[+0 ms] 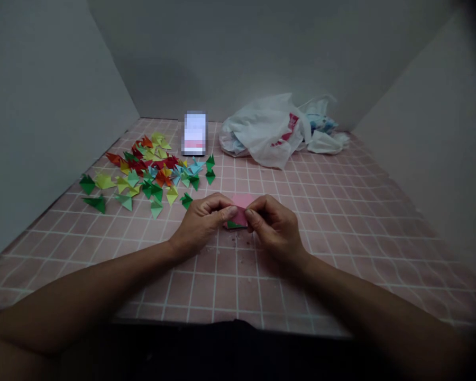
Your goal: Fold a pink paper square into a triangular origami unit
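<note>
A small pink paper piece (241, 207) is pinched between both hands at the middle of the pink checked table (325, 211). My left hand (204, 219) grips its left edge with thumb and fingers, my right hand (273, 225) grips its right edge. A green bit (233, 225) shows just under the pink paper, between the thumbs. To the left and behind lies a pile of folded paper pieces (150, 169) in green, yellow, red, orange and light blue.
A blurred white box (194, 132) stands upright at the back centre. A crumpled white plastic bag (269, 129) with more bags lies at the back right. Grey walls close the table on left, back and right. Small crumbs (238, 243) dot the cloth near the hands.
</note>
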Available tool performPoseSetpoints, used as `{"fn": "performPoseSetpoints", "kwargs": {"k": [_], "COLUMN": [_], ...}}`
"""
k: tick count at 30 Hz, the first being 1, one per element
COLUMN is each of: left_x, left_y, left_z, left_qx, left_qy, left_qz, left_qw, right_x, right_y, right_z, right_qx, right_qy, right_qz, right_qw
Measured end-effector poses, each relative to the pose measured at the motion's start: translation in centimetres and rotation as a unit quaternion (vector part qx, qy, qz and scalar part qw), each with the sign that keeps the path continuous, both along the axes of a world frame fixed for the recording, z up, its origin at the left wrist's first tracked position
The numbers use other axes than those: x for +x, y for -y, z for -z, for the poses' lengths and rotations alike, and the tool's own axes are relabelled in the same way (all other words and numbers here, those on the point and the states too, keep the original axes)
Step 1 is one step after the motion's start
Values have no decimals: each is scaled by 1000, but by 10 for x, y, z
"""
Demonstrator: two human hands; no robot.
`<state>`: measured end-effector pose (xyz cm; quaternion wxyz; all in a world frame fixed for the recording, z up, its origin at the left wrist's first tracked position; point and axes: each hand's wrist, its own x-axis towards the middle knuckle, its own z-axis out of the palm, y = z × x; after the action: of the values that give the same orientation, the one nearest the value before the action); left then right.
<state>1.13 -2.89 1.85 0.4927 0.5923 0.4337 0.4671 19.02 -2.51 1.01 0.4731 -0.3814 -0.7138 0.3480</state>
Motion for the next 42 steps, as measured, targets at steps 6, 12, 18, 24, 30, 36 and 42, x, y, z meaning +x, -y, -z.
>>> {"fn": "performPoseSetpoints", "kwargs": {"k": [6,12,18,24,30,36,42], "left_x": [0,-1,2,-1,-4,-4,-3], "left_y": [0,-3,-4,-4,-6,-4,-4], "left_z": [2,3,6,5,5,2,4], "left_qx": [-2,14,-98,-75,-80,-79,-45], "left_qy": [-31,-52,18,-21,-55,-49,-55], "left_qz": [-15,-28,49,67,123,138,101], "left_qw": [999,998,994,995,988,986,992], "right_x": [-4,-6,-5,-5,-4,-4,-7], "right_y": [2,1,-1,-4,-5,-2,-4], "right_z": [4,4,6,6,4,6,11], "right_qx": [-14,-126,-149,-224,-242,-193,-229], "right_qy": [5,-60,-99,-138,-115,-62,-99], "right_qz": [16,-4,-1,-70,-120,-68,-102], "right_qw": [1000,990,984,962,956,977,963]}}
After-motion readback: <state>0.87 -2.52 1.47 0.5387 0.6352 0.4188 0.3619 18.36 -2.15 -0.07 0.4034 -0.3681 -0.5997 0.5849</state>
